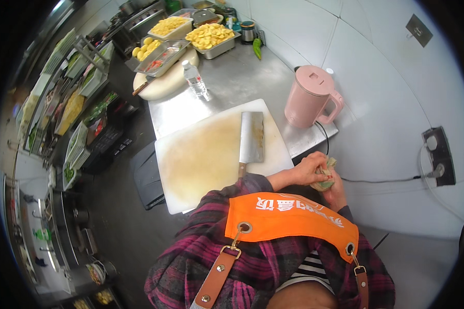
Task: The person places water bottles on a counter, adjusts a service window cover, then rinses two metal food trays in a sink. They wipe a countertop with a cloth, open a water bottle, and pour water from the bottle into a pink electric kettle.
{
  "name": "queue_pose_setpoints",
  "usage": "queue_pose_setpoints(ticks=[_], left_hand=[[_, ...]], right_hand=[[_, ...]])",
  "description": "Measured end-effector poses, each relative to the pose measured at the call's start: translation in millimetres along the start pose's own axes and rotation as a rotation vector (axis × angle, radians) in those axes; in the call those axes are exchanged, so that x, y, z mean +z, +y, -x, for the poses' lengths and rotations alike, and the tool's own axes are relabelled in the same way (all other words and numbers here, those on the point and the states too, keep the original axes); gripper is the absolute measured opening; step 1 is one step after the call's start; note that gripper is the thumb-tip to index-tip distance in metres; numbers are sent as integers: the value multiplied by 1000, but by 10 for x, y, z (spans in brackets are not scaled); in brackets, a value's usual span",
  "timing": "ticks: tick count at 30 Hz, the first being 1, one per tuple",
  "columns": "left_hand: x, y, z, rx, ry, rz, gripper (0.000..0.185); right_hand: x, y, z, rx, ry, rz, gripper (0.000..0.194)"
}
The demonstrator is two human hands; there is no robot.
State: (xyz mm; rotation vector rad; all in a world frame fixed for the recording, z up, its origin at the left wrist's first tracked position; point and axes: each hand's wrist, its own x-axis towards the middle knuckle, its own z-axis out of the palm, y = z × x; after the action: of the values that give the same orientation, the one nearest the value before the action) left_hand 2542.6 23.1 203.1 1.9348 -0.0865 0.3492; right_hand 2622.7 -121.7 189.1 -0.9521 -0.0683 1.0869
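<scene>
My left hand (311,168) and my right hand (337,192) are together right of the cutting board, beyond the table's edge. Both grip a small crumpled, pale green bundle (323,178) with a bit of red on it; its kind and material cannot be told. My left fingers close over its top, and my right hand holds it from the right side, partly hidden. A cleaver (252,137) with a wooden handle lies flat on the white cutting board (201,154), its handle end partly covered by my left sleeve. A pink electric kettle (310,96) stands above my hands.
A water bottle (194,79) stands on the steel table (232,83). Farther back are a round board (158,87) with a knife, a steel tray (162,58), tubs of sliced potatoes (210,36) and a green pepper (257,48). The kettle's cord (379,180) runs to wall sockets (440,156).
</scene>
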Motion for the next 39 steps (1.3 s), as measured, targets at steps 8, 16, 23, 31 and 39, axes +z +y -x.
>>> queue_pose_setpoints(ticks=[8,16,23,31,39], left_hand=[[-390,27,185,-165,321,413,65],[-1408,-304,-40,-251,944,216,31],[-2721,-1221,112,-337,1269,-345,55],[-3648,-1932,447,-620,1479,-521,108],[-3993,-1939,378,-476,1322,-315,69]], right_hand=[[781,-129,-614,-183,-216,333,28],[1680,-170,-1453,-590,-200,1205,28],[1361,17,-1423,-628,-186,1323,23],[1033,209,-878,-25,-175,1233,26],[1145,158,-707,147,-159,1268,25]])
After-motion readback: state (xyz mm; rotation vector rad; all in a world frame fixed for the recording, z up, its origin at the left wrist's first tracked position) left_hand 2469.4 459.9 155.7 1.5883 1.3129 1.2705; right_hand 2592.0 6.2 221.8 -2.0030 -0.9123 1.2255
